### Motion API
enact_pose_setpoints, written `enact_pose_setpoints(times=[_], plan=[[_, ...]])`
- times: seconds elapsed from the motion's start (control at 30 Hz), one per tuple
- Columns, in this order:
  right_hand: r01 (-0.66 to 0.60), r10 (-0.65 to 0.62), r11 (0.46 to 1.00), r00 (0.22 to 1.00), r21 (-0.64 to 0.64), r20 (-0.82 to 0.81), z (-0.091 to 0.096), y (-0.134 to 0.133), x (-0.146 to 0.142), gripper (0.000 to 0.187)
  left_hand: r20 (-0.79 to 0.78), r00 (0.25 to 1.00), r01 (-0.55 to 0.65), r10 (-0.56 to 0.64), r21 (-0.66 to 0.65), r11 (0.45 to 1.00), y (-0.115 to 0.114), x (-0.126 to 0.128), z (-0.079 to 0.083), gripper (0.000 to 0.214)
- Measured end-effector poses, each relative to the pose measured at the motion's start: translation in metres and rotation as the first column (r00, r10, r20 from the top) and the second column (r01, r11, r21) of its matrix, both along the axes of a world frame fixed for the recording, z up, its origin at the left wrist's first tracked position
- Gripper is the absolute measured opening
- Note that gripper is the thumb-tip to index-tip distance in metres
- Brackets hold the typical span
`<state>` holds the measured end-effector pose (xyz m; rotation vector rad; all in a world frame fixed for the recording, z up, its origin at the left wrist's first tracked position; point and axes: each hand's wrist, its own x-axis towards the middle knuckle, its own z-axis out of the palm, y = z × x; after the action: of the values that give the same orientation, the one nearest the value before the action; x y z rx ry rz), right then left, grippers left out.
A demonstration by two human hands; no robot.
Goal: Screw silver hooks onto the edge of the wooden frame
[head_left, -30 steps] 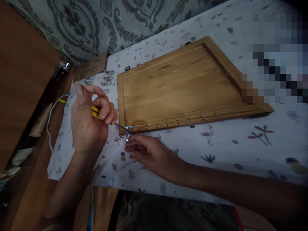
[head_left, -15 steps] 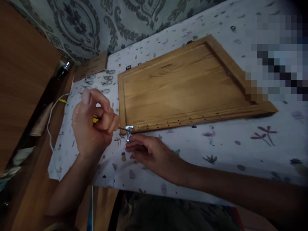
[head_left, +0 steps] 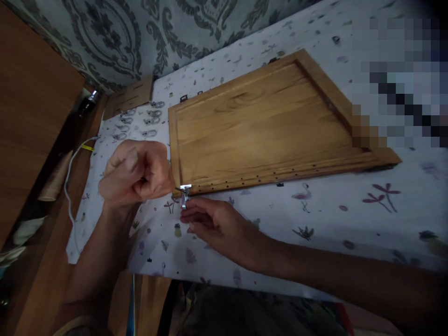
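Observation:
A wooden panel (head_left: 259, 121) with a raised frame lies flat on a patterned cloth. A row of small holes runs along its near edge. At its near left corner sits a small metal hook (head_left: 184, 193). My right hand (head_left: 210, 224) pinches that hook and holds it against the edge. My left hand (head_left: 138, 172) is closed in a fist round a yellow-handled screwdriver, whose handle is now hidden inside the fingers. The thin shaft points at the hook's plate.
Several more metal hooks (head_left: 140, 123) lie on the cloth (head_left: 315, 219) beyond my left hand, beside a cardboard piece (head_left: 128, 98). A white cable (head_left: 72, 172) runs along the table's left edge. A brown cabinet side (head_left: 31, 112) stands at left. The right back area is blurred out.
My left hand has rolled over the screwdriver and moved closer to the hook, hiding the yellow handle. My right hand has kept hold of the hook.

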<state>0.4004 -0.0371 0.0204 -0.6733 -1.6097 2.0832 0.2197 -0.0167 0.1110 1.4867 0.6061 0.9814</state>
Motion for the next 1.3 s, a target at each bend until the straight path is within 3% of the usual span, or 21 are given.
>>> enact_pose_setpoints(times=[0.07,0.17,0.23,0.33,0.4,0.47,0.57,0.63,0.73,0.83,0.93,1.1,1.23,1.3], plan=[[0.003,-0.003,1.0,1.0,-0.011,-0.002,-0.001,-0.001,0.0,0.023,-0.01,1.0,-0.012,0.012,-0.003,1.0,0.0,0.0,0.001,0.059],[0.019,-0.019,1.0,1.0,-0.016,-0.012,-0.003,-0.002,-0.001,0.023,0.008,0.976,-0.217,0.217,0.013,0.976,-0.004,0.006,0.001,0.052],[0.035,-0.035,0.999,0.999,-0.006,-0.019,-0.005,-0.003,-0.001,0.023,-0.003,0.9,-0.435,0.435,0.015,0.9,-0.009,0.014,0.001,0.046],[0.036,-0.036,0.999,0.999,0.021,-0.017,-0.005,-0.003,-0.002,0.023,0.005,0.7,-0.714,0.714,0.01,0.7,-0.017,0.028,0.002,0.043],[0.029,-0.029,0.999,1.0,0.018,-0.009,-0.004,-0.003,-0.002,0.024,0.043,0.602,-0.798,0.798,-0.006,0.602,-0.023,0.036,0.001,0.037],[0.018,-0.018,1.0,1.0,0.01,-0.005,-0.002,-0.002,-0.001,0.024,0.068,0.569,-0.821,0.82,-0.015,0.571,-0.029,0.043,0.001,0.033],[-0.002,0.002,1.0,1.0,0.01,0.0,0.0,-0.001,0.0,0.023,0.094,0.593,-0.805,0.8,0.026,0.593,-0.035,0.049,0.0,0.035],[0.001,-0.001,1.0,1.0,0.012,-0.004,0.0,0.0,0.001,0.023,0.096,0.641,-0.767,0.761,0.057,0.639,-0.035,0.049,-0.001,0.04],[0.01,-0.01,1.0,1.0,0.021,-0.011,-0.001,0.0,0.0,0.022,0.098,0.749,-0.661,0.655,0.062,0.748,-0.031,0.041,-0.001,0.044],[0.015,-0.015,0.999,1.0,0.032,-0.01,-0.002,-0.001,-0.001,0.02,0.08,0.877,-0.478,0.474,0.04,0.878,-0.024,0.025,-0.001,0.045],[0.014,-0.014,0.999,1.0,0.029,-0.001,-0.003,-0.001,-0.001,0.022,0.059,0.948,-0.316,0.313,0.038,0.948,-0.017,0.009,-0.001,0.047],[0.011,-0.011,1.0,1.0,0.024,0.008,0.0,-0.001,0.0,0.021,-0.014,0.985,-0.173,0.173,0.05,0.984,-0.014,0.002,0.0,0.055],[-0.003,0.003,1.0,1.0,0.02,0.0,0.003,0.0,0.001,0.023,-0.125,0.952,-0.264,0.278,0.12,0.957,-0.028,0.01,0.002,0.045],[-0.005,0.005,1.0,1.0,0.016,0.001,0.003,0.0,0.001,0.026,-0.103,0.922,-0.362,0.374,0.119,0.925,-0.036,0.013,0.004,0.044]])
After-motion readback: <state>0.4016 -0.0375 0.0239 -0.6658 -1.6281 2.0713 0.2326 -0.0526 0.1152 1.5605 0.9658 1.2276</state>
